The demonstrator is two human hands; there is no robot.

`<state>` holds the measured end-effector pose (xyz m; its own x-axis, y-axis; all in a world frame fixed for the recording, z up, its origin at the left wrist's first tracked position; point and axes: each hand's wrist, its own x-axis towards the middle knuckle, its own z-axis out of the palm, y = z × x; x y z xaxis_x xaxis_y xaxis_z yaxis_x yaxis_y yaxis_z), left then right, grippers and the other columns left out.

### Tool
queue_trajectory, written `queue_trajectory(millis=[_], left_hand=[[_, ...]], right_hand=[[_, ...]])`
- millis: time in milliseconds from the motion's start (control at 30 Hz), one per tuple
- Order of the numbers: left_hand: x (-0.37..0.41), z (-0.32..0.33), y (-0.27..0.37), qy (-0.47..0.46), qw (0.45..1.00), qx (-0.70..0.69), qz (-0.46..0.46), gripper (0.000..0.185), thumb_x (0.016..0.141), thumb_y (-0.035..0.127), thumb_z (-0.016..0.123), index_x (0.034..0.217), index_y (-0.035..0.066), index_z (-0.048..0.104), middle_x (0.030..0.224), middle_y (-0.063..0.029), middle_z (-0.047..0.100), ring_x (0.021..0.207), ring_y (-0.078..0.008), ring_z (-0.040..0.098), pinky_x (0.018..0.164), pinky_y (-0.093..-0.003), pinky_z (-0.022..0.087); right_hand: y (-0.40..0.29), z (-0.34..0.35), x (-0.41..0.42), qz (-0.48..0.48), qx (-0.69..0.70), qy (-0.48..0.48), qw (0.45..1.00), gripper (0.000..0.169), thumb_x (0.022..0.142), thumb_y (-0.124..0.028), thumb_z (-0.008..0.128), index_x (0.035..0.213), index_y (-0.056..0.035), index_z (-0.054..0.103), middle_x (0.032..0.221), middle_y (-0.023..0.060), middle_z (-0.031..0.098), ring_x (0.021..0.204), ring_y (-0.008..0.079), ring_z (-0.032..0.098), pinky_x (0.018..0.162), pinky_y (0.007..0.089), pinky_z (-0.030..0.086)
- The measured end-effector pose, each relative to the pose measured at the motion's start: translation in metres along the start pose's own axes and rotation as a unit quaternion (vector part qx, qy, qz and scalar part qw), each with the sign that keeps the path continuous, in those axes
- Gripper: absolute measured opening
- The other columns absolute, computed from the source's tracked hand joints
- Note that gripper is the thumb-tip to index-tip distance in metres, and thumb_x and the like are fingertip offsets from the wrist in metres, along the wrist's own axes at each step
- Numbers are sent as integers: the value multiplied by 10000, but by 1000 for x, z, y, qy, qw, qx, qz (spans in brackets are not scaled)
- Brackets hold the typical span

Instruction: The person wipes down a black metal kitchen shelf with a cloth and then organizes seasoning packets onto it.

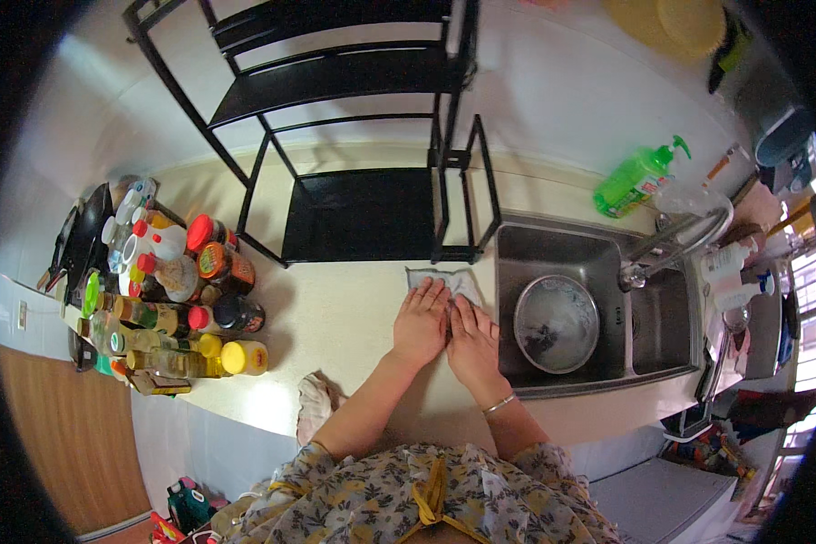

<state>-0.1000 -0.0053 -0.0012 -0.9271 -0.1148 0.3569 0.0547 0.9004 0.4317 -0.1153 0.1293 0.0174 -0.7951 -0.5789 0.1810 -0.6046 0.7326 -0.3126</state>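
On the cream countertop point(326, 313), a light grey cloth point(459, 277) with a darker edge lies under my fingers. My left hand point(421, 323) presses down on it, palm down, its fingers close together and pointing towards the wall. Right beside it, my right hand point(472, 340) also lies palm down, its fingertips against the cloth and the left hand. A bracelet circles my right wrist. Part of the cloth is hidden beneath both hands. Just beyond the cloth stands a black metal shelf rack point(360, 214), its lowest board near the counter surface.
To the right, a steel double sink point(557, 248) holds a round metal basin point(557, 326) of cloudy water below a faucet point(632, 275). Behind it stands a green pump bottle point(632, 180). Several condiment bottles and jars point(245, 357) crowd the left. A crumpled cloth point(316, 404) hangs over the front edge.
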Motion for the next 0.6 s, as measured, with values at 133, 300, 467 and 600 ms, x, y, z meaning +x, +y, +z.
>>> queue_trajectory(millis=[133,300,467,600], left_hand=[[5,23,52,-5,997,-58,42,264,793,89,588,1048,48,644,1162,-109,632,1158,-281,550,994,-407,421],[6,62,137,-70,985,-154,18,206,783,63,618,985,66,658,1001,-103,676,958,-289,634,847,-414,483],[35,103,263,-93,958,-245,115,261,801,34,611,1053,91,652,1066,-98,673,976,-313,634,867,-401,486],[45,135,355,-119,919,-303,224,300,786,55,610,1083,78,641,1113,-106,654,1031,-301,614,896,-407,474]], right_hand=[[50,-15,-29,-3,21,85,996,272,774,-15,544,1035,13,616,1157,129,553,994,328,525,810,384,487],[123,-66,-81,54,114,133,983,222,720,-10,614,941,-17,633,999,115,597,900,345,556,772,406,494],[218,-146,-148,115,87,217,965,302,724,33,589,1013,-34,645,1028,129,598,921,334,541,805,416,469],[283,-188,-210,164,-13,291,942,250,778,-9,562,1013,-40,642,1042,125,613,956,311,546,854,390,432]])
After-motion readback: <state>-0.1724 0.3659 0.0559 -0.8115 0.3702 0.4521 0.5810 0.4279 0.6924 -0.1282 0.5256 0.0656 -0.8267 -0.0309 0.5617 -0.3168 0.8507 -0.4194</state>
